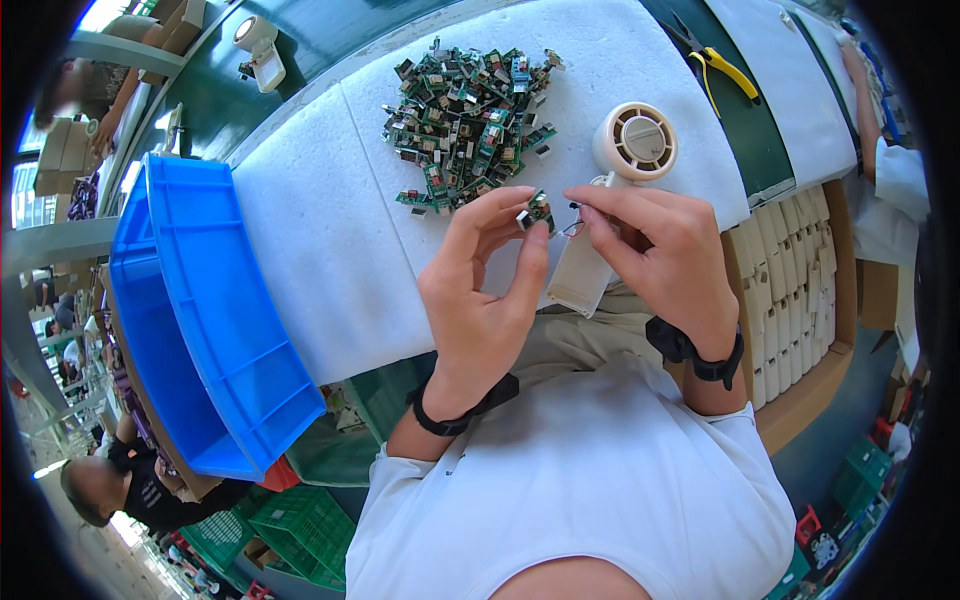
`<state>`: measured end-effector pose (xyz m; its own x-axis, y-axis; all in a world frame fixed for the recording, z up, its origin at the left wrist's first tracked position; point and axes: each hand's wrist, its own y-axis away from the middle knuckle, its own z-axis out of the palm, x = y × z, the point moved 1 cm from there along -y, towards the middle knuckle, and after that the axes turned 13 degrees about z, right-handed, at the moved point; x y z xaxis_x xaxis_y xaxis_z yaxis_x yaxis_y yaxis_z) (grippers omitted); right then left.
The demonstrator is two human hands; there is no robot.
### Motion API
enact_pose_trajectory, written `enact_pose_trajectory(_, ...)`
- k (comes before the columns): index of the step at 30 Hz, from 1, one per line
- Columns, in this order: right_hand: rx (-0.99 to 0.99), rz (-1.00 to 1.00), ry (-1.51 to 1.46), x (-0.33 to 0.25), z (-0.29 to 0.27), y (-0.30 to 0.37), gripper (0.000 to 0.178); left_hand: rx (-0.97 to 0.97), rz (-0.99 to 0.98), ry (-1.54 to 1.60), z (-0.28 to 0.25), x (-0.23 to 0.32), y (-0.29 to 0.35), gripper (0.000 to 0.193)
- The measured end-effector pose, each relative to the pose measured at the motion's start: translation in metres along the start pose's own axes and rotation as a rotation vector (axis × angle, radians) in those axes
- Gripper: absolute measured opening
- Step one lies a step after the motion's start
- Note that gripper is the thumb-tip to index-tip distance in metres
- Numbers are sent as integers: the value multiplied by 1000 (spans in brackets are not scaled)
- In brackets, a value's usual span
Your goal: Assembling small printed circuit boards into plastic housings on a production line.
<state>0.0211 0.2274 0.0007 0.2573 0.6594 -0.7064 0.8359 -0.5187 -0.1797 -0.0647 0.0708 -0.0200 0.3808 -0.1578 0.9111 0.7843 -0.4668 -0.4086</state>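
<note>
My left hand (pixel 485 295) pinches a small green circuit board (pixel 541 210) with a silver socket between thumb and forefinger. Close beside it, my right hand (pixel 672 250) is closed at the fingertips on thin red and dark wires (pixel 573 229); a tiny black part shows at the tip. Below the right hand lies a white handheld fan, its round head (pixel 637 142) away from me and its opened handle (pixel 580 274) toward me. The right fingers hide part of the handle. A heap of similar circuit boards (pixel 462 125) sits on the white foam sheet (pixel 315 200) beyond my left hand.
A blue plastic bin (pixel 235 320) stands at the left. Yellow-handled pliers (pixel 730 72) lie at the far right. A cardboard box (pixel 845 360) of white casings is right of me. Another fan (pixel 262 50) lies at the far left. Other people work on both sides.
</note>
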Motion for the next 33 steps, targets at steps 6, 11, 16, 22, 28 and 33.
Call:
enact_pose_trajectory(6,-40,13,-65,4,-2,1,15,-23,-23,52,6,-3,-2,28)
enact_pose_trajectory(11,-156,153,-203,6,-7,5,14,-66,-13,6,4,-5,-2,28)
enact_pose_trajectory(16,-224,245,-326,8,-10,5,12,-105,30,-15,3,-6,1,29)
enact_pose_trajectory(22,-186,283,-363,3,-8,7,11,-124,105,-14,3,-8,3,30)
enact_pose_trajectory(28,-78,237,-361,5,0,13,10,-165,86,-2,-1,-7,5,32)
enact_pose_trajectory(33,-31,197,-310,4,4,16,11,-192,-6,10,-3,-5,6,33)
